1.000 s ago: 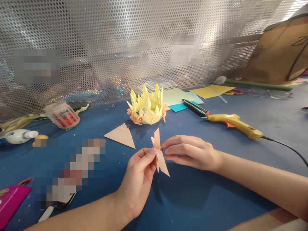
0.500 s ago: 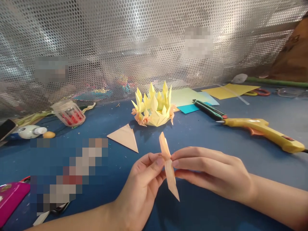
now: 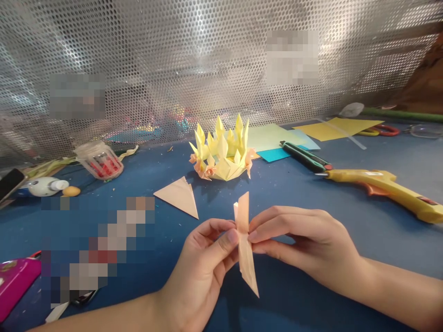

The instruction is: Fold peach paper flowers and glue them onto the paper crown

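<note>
Between both hands, above the blue table, a folded peach paper piece (image 3: 247,258) stands nearly upright, narrow in the middle and pointed at its lower end. My left hand (image 3: 207,263) pinches its middle with thumb and fingers from the left. From the right, the fingertips of my right hand (image 3: 308,235) close on the same middle part. A folded peach paper triangle (image 3: 179,197) lies on the table to the left. Behind the hands sits a yellow paper crown (image 3: 223,157) with pointed tips and peach paper flowers (image 3: 209,172) along its lower edge.
A yellow glue gun (image 3: 374,182) and a green cutter (image 3: 304,156) lie at the right. Coloured paper sheets (image 3: 266,137) rest behind the crown. To the left are a jar with red bits (image 3: 100,161), a white bottle (image 3: 41,186) and a magenta object (image 3: 19,283). Perforated metal (image 3: 207,60) closes the back.
The upper part of the peach paper has turned from leaning left to leaning slightly right, showing a second flap behind. Both hands keep their hold.
</note>
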### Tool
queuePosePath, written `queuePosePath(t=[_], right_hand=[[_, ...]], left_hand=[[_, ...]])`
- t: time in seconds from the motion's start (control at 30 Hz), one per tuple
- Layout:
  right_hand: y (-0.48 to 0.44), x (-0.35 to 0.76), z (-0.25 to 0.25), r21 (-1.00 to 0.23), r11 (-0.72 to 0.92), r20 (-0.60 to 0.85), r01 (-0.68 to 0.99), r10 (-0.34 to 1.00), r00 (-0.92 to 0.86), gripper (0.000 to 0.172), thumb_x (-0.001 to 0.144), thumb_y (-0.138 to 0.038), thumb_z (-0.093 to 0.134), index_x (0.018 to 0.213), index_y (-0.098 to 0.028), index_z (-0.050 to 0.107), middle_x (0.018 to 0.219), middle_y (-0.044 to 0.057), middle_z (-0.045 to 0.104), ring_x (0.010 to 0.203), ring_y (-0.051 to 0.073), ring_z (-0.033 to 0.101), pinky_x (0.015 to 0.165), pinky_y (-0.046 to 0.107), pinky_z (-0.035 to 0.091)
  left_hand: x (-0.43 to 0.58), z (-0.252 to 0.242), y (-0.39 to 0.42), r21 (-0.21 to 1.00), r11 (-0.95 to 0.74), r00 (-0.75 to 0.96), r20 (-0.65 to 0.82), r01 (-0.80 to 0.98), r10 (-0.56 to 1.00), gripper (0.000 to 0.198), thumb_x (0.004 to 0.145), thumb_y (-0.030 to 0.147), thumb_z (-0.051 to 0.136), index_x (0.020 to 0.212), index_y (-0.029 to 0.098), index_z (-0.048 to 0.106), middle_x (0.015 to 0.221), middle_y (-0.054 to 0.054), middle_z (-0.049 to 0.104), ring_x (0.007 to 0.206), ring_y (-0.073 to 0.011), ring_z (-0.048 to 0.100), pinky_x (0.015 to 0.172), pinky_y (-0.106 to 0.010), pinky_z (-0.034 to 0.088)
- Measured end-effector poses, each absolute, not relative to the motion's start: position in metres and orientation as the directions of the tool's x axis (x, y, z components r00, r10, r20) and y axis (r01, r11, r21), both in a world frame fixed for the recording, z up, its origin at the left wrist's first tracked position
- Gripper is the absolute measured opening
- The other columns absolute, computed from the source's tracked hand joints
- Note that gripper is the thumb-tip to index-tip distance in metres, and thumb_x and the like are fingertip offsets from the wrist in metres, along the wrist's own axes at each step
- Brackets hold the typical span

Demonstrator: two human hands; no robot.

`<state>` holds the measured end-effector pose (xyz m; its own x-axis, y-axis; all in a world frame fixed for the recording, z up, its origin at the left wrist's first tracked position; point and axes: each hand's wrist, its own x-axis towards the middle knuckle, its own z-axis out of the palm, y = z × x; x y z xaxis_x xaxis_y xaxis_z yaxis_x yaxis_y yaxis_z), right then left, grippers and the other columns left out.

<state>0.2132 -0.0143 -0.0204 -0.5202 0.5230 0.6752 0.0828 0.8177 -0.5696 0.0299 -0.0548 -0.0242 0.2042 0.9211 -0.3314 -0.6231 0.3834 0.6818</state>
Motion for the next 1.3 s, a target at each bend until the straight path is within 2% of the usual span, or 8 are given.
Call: queuePosePath(t=[0.33, 0.5, 0.6, 0.7, 0.87, 1.0, 1.13, 1.3], right_hand=[[-0.016, 0.216, -0.021, -0.529, 0.837, 0.679, 0.139, 0.516, -0.523, 0.007, 0.091, -0.014, 0.069, 0.095, -0.019, 0.069, 0.085, 0.001, 0.073, 0.076, 0.007, 0.069, 0.072, 0.012, 0.056], [-0.016, 0.215, -0.020, -0.480, 0.856, 0.699, 0.191, 0.505, -0.507, 0.008, 0.092, -0.013, 0.067, 0.097, -0.019, 0.067, 0.089, 0.002, 0.069, 0.079, 0.007, 0.067, 0.075, 0.012, 0.055], [-0.017, 0.215, -0.021, -0.467, 0.854, 0.702, 0.230, 0.516, -0.491, 0.008, 0.093, -0.013, 0.065, 0.097, -0.020, 0.065, 0.089, 0.001, 0.068, 0.080, 0.008, 0.066, 0.074, 0.013, 0.055], [-0.018, 0.215, -0.022, -0.457, 0.851, 0.700, 0.257, 0.523, -0.486, 0.009, 0.094, -0.013, 0.063, 0.097, -0.021, 0.062, 0.089, 0.000, 0.066, 0.081, 0.007, 0.066, 0.074, 0.012, 0.054], [-0.023, 0.215, -0.021, -0.473, 0.836, 0.693, 0.278, 0.547, -0.470, 0.010, 0.094, -0.013, 0.060, 0.096, -0.022, 0.059, 0.090, 0.000, 0.065, 0.081, 0.007, 0.066, 0.075, 0.011, 0.054], [-0.031, 0.214, -0.016, -0.470, 0.839, 0.713, 0.275, 0.544, -0.442, 0.008, 0.093, -0.015, 0.060, 0.092, -0.023, 0.058, 0.086, 0.000, 0.065, 0.077, 0.007, 0.066, 0.071, 0.012, 0.054], [-0.036, 0.212, -0.012, -0.482, 0.842, 0.738, 0.243, 0.540, -0.404, 0.009, 0.091, -0.015, 0.062, 0.089, -0.023, 0.059, 0.083, 0.000, 0.066, 0.074, 0.008, 0.067, 0.069, 0.013, 0.055], [-0.039, 0.208, -0.012, -0.554, 0.810, 0.726, 0.196, 0.584, -0.363, 0.010, 0.088, -0.014, 0.066, 0.084, -0.022, 0.062, 0.081, 0.000, 0.068, 0.073, 0.009, 0.067, 0.068, 0.016, 0.056]], left_hand=[[0.031, -0.023, -0.055, 0.762, 0.350, 0.133, -0.333, -0.545, 0.933, 0.025, 0.060, 0.029, 0.095, 0.072, 0.015, 0.079, 0.071, -0.003, 0.076, 0.070, -0.0122, 0.070, 0.070, -0.020, 0.058], [0.032, -0.028, -0.056, 0.871, 0.173, 0.062, -0.163, -0.460, 0.985, 0.010, 0.073, 0.027, 0.088, 0.078, 0.019, 0.083, 0.089, -0.003, 0.075, 0.079, -0.0131, 0.073, 0.071, -0.018, 0.061], [0.033, -0.029, -0.057, 0.908, 0.077, 0.039, -0.067, -0.412, 0.997, 0.002, 0.078, 0.021, 0.083, 0.076, 0.021, 0.083, 0.091, -0.001, 0.074, 0.078, -0.0120, 0.074, 0.066, -0.014, 0.060], [0.033, -0.028, -0.058, 0.925, 0.020, 0.041, -0.005, -0.380, 0.999, 0.009, 0.078, 0.015, 0.082, 0.074, 0.023, 0.082, 0.087, 0.000, 0.075, 0.075, -0.0113, 0.075, 0.062, -0.011, 0.059], [0.028, -0.030, -0.057, 0.950, -0.160, 0.050, 0.180, -0.268, 0.982, 0.018, 0.078, 0.009, 0.080, 0.077, 0.027, 0.082, 0.087, 0.002, 0.079, 0.077, -0.0117, 0.077, 0.071, -0.014, 0.063], [0.024, -0.029, -0.056, 0.908, -0.401, 0.057, 0.409, -0.120, 0.911, 0.026, 0.076, 0.004, 0.080, 0.083, 0.029, 0.082, 0.089, 0.002, 0.080, 0.080, -0.0124, 0.077, 0.073, -0.015, 0.063], [0.026, -0.023, -0.059, 0.802, -0.597, 0.028, 0.598, -0.012, 0.801, 0.024, 0.071, 0.000, 0.082, 0.081, 0.021, 0.082, 0.083, -0.003, 0.080, 0.073, -0.0150, 0.078, 0.066, -0.014, 0.063], [0.027, -0.018, -0.059, 0.715, -0.696, 0.040, 0.695, 0.065, 0.718, 0.017, 0.069, -0.003, 0.081, 0.078, 0.012, 0.082, 0.080, -0.010, 0.080, 0.069, -0.0172, 0.078, 0.066, -0.015, 0.063]])
